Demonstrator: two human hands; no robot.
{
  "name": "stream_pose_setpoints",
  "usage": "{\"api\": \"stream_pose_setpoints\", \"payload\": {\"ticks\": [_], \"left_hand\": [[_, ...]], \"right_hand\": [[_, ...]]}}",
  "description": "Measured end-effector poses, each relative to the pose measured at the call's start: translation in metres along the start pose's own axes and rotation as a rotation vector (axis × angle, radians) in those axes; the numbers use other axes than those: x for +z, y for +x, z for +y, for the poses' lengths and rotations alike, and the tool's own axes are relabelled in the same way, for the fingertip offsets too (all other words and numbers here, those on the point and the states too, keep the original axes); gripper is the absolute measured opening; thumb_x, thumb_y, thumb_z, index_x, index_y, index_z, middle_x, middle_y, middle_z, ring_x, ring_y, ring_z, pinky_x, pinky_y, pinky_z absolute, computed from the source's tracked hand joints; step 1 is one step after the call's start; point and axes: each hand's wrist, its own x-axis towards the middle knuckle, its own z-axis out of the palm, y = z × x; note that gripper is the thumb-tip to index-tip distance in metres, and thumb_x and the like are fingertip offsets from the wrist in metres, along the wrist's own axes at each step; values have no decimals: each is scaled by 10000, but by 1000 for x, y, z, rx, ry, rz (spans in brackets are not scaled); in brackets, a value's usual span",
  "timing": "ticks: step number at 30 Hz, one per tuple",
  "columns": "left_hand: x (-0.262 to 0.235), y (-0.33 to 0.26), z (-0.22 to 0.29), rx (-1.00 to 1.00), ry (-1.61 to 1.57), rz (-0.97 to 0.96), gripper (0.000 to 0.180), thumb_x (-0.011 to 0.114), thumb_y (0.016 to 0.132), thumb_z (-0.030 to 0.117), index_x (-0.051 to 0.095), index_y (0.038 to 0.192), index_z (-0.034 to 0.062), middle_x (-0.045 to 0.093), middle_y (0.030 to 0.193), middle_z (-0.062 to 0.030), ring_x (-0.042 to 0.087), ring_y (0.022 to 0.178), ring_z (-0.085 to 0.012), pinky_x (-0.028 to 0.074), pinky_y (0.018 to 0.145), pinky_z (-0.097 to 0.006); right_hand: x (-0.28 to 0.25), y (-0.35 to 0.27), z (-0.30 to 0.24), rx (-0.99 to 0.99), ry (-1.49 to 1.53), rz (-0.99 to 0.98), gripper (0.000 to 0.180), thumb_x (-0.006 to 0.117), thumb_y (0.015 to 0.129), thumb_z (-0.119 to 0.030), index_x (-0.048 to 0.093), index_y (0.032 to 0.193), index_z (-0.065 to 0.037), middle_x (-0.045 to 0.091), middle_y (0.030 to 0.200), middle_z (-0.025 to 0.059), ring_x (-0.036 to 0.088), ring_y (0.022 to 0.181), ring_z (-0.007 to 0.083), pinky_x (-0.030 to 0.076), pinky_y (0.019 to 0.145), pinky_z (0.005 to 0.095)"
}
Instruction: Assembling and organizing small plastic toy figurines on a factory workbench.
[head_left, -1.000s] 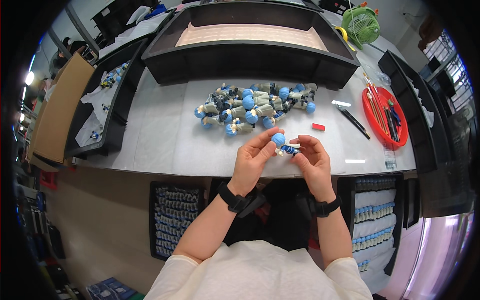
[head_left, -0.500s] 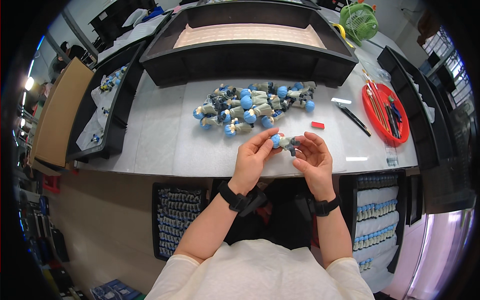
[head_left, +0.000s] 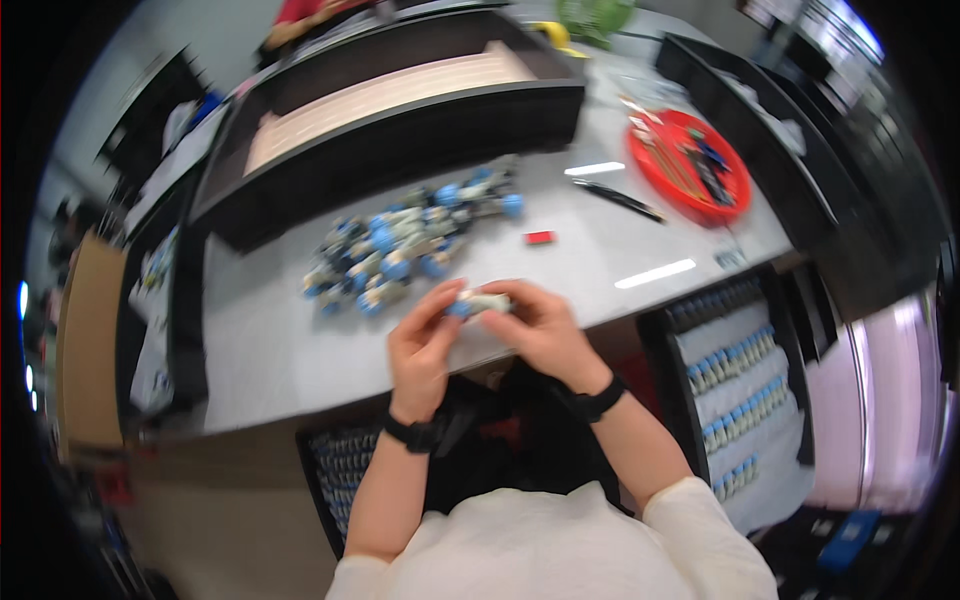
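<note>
hands: our left hand [head_left: 425,345] and right hand [head_left: 540,325] both pinch one small blue-capped part [head_left: 478,302], centre frame, above table edge [head_left: 300,360] | feel: looks light, stiff, kinda slippery, so grip the ends | pile [head_left: 410,250] sits just above

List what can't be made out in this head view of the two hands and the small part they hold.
- Small blue and white part: mostly covered by the fingers of the left hand and right hand; its shape is unclear.
- Pile of blue and grey parts: motion blur merges single pieces.
- Tools on the red round tray: too small and blurred to name.
- Person in red at the top edge: cut off.
</note>
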Motion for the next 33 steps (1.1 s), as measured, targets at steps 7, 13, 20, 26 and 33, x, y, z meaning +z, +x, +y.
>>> {"api": "stream_pose_setpoints", "payload": {"ticks": [7,13,20,26,33], "left_hand": [[-3,-1,2,-33,316,42,263,500,805,-65,551,1062,-35,546,1119,-132,543,945,-151,429,840,-255],[-9,3,-3,-49,409,-52,232,446,879,19,523,1092,-28,548,1091,-88,532,911,-110,431,822,-210],[-2,3,0,-73,453,37,235,451,891,48,513,1107,-18,533,1109,-91,530,930,-115,440,839,-206],[2,4,-6,-80,438,19,231,456,888,47,517,1102,-18,533,1103,-89,527,930,-112,441,842,-204],[-11,5,7,-104,449,23,212,500,863,47,548,1062,-7,569,1018,-56,525,864,-85,418,738,-184]], "right_hand": [[-86,-45,-24,-162,-324,204,236,616,727,41,561,952,-7,543,889,63,533,835,108,469,694,242],[-263,-198,-17,-188,-327,1126,228,610,747,8,585,970,-34,614,905,40,585,795,103,478,654,225],[-388,-443,42,517,-1020,1637,193,669,657,-74,638,844,-36,649,762,89,621,703,182,475,658,281],[-400,-481,64,841,-1070,1550,185,668,638,-105,652,810,-38,649,772,120,627,719,238,482,672,320],[-413,-469,82,917,-1061,1210,272,626,650,-214,652,847,-29,640,838,158,611,826,268,460,752,352]]}}
